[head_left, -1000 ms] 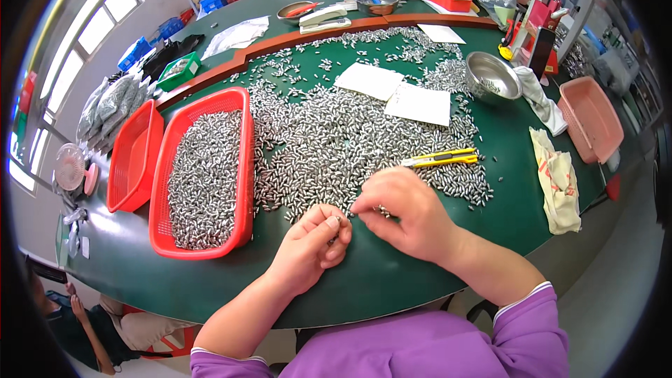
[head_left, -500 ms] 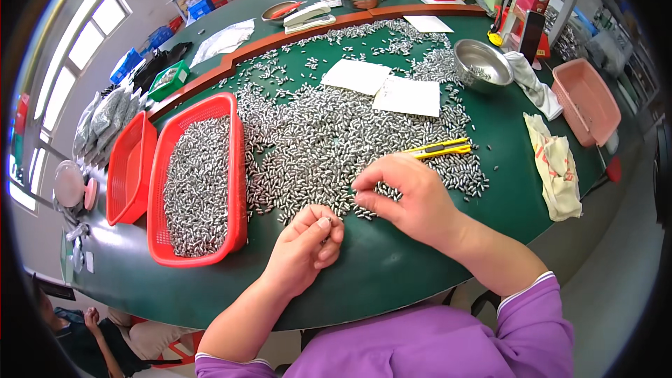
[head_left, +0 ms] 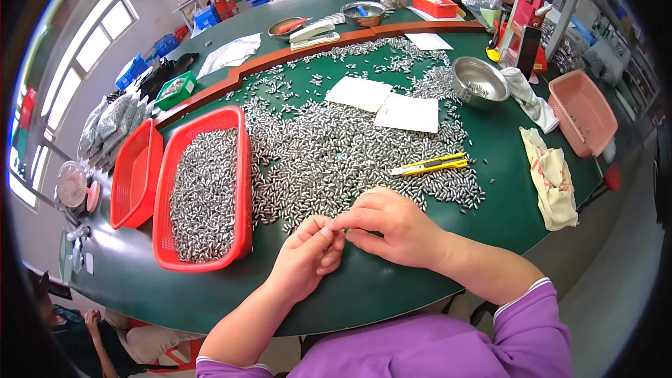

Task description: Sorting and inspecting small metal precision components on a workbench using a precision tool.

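Looks like fingertip work with bare right hand (head_left: 396, 229) (can't tell if pinching) at closed-up bare left hand (head_left: 304, 252), facing heaped silvery oval metal-looking pellets (head_left: 315, 175) at twelve o'clock, so probably needs a light touch next.

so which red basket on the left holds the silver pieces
The larger red basket, nearer the left hand, heaped with silver pieces; the smaller red basket beside it shows none.
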Motion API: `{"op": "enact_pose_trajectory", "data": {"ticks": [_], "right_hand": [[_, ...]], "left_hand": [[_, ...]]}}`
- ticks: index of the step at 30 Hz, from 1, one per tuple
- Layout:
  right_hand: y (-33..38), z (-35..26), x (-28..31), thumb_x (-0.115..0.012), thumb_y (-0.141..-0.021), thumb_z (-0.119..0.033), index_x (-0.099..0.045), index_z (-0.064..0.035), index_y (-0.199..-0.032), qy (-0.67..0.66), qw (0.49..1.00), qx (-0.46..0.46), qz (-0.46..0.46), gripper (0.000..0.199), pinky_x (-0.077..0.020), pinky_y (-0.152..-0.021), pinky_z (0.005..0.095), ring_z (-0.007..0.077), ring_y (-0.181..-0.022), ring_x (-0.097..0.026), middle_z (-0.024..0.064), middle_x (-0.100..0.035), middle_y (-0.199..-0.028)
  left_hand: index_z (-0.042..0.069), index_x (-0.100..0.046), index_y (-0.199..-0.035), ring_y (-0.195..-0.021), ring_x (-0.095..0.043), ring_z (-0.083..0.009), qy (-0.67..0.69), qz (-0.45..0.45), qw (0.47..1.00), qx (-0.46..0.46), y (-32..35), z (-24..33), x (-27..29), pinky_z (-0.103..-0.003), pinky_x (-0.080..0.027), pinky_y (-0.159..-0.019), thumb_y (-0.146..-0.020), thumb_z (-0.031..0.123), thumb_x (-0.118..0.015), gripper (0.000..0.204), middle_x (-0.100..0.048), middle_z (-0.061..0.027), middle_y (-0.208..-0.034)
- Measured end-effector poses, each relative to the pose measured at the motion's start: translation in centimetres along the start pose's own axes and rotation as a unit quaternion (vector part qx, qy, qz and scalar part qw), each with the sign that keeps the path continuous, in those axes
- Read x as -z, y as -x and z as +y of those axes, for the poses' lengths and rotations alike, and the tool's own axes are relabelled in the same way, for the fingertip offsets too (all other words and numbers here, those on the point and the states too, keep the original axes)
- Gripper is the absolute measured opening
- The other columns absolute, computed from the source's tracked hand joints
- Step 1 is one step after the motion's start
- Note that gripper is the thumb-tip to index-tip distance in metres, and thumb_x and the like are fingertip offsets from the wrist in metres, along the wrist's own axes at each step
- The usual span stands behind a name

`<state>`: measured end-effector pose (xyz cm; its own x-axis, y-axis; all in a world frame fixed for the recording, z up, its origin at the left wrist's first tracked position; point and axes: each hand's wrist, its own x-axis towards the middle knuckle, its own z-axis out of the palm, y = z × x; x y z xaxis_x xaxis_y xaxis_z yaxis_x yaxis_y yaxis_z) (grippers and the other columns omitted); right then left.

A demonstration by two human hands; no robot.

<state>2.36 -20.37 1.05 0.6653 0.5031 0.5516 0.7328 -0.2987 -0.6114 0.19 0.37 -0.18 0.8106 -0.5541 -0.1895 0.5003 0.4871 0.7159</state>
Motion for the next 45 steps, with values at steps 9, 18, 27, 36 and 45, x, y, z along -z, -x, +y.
{"op": "enact_pose_trajectory", "data": {"ticks": [9,18,27,36,45], "right_hand": [[-0.12,0.11,0.09,-0.069,-0.08,-0.009,-0.067,-0.016,-0.111,0.021,1.0,0.001,-0.004,0.032,-0.0461,-0.074,0.0364,0.0225,-0.079,-0.057,0.0033,-0.06,-0.083],[0.22,0.69,-0.17,-0.07,-0.08,-0.01,-0.067,-0.0129,-0.107,0.032,0.999,-0.001,0.022,0.027,-0.0468,-0.075,0.0365,0.0232,-0.08,-0.058,0.0038,-0.061,-0.083],[-0.26,0.04,0.3,-0.071,-0.082,-0.013,-0.069,-0.0125,-0.1,0.026,0.999,0.016,0.044,0.018,-0.0474,-0.078,0.0356,0.0241,-0.087,-0.059,0.0036,-0.062,-0.089],[-0.22,0.36,-0.13,-0.068,-0.083,-0.015,-0.067,-0.015,-0.107,0.036,0.997,0.04,0.056,0.023,-0.0475,-0.076,0.0364,0.025,-0.082,-0.057,0.0042,-0.058,-0.086],[-0.03,0.36,-0.2,-0.07,-0.081,-0.011,-0.067,-0.0172,-0.11,0.048,0.998,0.038,0.026,0.029,-0.0468,-0.075,0.0361,0.0235,-0.083,-0.057,0.0029,-0.057,-0.087]], "left_hand": [[0.008,-0.051,-0.103,-0.057,-0.036,-0.0061,0.003,0.018,1.0,-0.02,0.0,-0.07,-0.03,-0.019,-0.031,-0.049,-0.102,0.014,-0.044,0.009,-0.054,-0.0044,-0.087],[0.007,-0.051,-0.101,-0.055,-0.035,-0.0063,0.001,0.018,0.998,-0.053,-0.1,0.05,-0.07,-0.02,-0.03,-0.048,-0.102,0.013,-0.045,0.009,-0.054,-0.0051,-0.087],[0.007,-0.051,-0.1,-0.057,-0.036,-0.0066,0.011,0.015,0.999,-0.037,-0.05,0.04,0.17,-0.02,-0.03,-0.049,-0.101,0.013,-0.046,0.008,-0.055,-0.005,-0.086],[0.008,-0.052,-0.105,-0.056,-0.036,-0.007,0.0,0.015,0.999,-0.03,-0.16,-0.15,0.29,-0.02,-0.03,-0.049,-0.101,0.013,-0.046,0.009,-0.055,-0.0049,-0.085],[0.008,-0.051,-0.103,-0.056,-0.035,-0.0067,-0.017,0.028,0.999,-0.027,0.08,-0.03,-0.21,-0.02,-0.03,-0.049,-0.102,0.014,-0.045,0.009,-0.053,-0.0042,-0.084]]}}
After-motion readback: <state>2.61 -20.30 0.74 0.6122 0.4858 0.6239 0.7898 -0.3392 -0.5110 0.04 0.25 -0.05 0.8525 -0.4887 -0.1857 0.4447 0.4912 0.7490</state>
